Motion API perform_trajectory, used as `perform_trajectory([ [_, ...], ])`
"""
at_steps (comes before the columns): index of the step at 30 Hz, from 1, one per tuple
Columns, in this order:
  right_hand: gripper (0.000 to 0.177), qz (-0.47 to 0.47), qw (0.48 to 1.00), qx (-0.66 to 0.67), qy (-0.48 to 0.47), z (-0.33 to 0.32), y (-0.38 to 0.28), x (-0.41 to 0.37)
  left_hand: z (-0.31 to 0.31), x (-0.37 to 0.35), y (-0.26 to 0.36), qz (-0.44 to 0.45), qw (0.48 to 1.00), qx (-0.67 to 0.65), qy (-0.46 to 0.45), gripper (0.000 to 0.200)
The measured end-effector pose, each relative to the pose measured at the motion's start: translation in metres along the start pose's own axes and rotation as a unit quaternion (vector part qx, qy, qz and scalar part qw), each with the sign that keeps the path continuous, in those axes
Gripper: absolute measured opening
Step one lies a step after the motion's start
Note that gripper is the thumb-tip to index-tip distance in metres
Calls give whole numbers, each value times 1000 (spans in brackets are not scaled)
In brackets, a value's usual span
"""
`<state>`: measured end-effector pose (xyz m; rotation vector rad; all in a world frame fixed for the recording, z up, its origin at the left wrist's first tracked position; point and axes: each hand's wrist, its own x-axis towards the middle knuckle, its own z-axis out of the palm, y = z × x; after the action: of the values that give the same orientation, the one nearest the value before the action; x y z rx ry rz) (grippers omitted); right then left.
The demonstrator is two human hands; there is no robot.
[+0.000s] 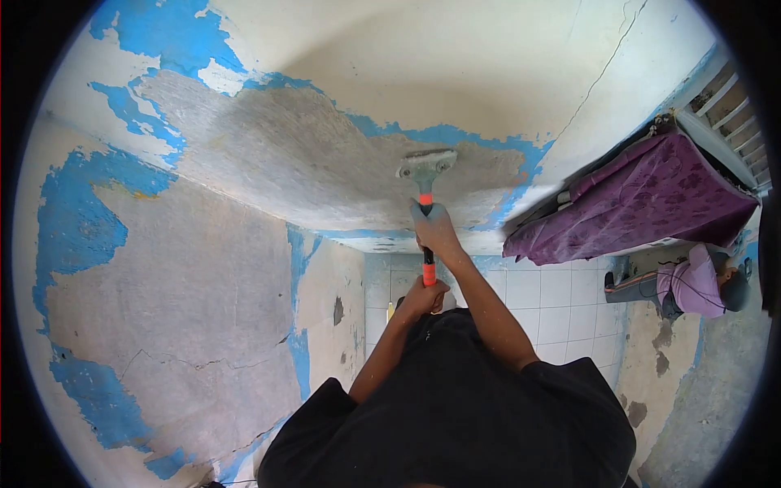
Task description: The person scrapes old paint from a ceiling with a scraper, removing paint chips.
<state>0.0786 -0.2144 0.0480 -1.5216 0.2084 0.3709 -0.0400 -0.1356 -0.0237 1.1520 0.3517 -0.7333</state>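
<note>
A long-handled wall scraper (428, 168) with a wide metal head and a black-and-orange handle reaches up the middle of the view. Its blade lies at the bare grey patch of wall (325, 154), just below a ragged edge of blue paint (399, 130). My right hand (436, 228) is wrapped round the upper handle, under the head, and looks dusty. Lower down, close to my black shirt, my left hand (423, 299) grips the handle's end by an orange band. Whether the blade presses on the wall is hard to tell.
Purple patterned cloth (626, 199) covers something long at the right, under a barred window (732, 114). Beyond it, a person in a pink top (691, 281) is by the far wall. White floor tiles (537, 289) lie below. Another scraped wall (195, 285) stands at left.
</note>
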Motion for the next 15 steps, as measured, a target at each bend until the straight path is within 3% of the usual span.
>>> perform_trajectory([
  [15, 47, 8, 999, 31, 6, 0, 14, 4, -4, 3, -9, 1, 1000, 13, 23, 25],
])
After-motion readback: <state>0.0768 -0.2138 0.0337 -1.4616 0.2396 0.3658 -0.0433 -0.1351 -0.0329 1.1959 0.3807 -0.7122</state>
